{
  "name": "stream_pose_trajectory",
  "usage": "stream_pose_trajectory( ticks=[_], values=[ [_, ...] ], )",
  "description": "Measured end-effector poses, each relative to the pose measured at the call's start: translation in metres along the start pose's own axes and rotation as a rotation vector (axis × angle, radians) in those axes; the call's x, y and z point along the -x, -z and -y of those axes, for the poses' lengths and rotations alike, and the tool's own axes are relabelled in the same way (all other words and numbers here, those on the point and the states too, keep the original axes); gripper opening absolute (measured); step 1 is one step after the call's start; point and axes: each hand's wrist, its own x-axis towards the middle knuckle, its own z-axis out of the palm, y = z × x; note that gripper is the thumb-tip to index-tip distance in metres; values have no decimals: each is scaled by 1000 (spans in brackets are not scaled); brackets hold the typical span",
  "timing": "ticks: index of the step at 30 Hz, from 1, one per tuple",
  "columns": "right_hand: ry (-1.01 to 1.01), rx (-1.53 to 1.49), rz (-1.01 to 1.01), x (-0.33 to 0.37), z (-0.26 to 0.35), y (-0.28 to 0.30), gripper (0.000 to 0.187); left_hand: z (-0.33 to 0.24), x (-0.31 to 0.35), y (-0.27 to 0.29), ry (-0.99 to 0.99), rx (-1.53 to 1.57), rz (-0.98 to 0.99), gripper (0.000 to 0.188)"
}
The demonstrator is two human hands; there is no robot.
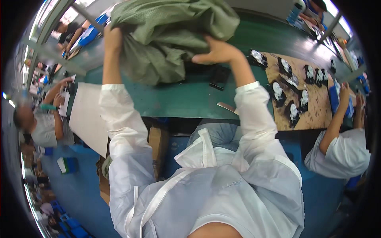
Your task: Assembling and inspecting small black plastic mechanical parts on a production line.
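An olive-green woven sack (158,35), crumpled and bunched, is held up over the green worktable (154,101). My left hand (112,37) grips the sack's left side, its fingertips partly hidden in the folds. At the right side my right hand (218,50) lies against the cloth with thumb and fingers spread apart. Below that hand, a small black box-shaped thing (219,77) rests on the table. A flat metal strip (227,107) lies by the table's front edge, close to my right sleeve.
Several black parts with silvery tops (293,113) stand on a brown board (317,113) to the right. A pale sheet (89,113) overhangs the table's left edge. Co-workers sit at both sides, one person's arm (335,115) near the board. A cardboard box (158,144) stands below the table.
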Motion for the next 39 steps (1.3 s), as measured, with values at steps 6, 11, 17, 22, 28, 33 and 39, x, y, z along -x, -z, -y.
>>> stream_pose_trajectory(
  ticks=[6,11,17,22,28,33,39],
  values=[
    [14,-83,-188,11,25,-65,122,-71,-9,-38,-200,-585,256,37],
    [212,-380,-360,-30,60,-81,107,-66,-1,-86,-273,-578,338,36],
    [-2,-576,-539,-70,67,-84,83,4,32,-10,-376,-218,320,51],
    [51,-683,-500,-78,73,-73,76,33,29,20,133,-496,562,43],
    [204,-304,-401,-92,79,-83,81,9,34,5,-87,-358,5,34],
    [191,-188,-354,-99,88,-84,77,13,25,5,-210,-299,-137,29],
    [188,-70,-398,-110,99,-94,77,17,19,21,-315,-243,-224,27]
  ],
)
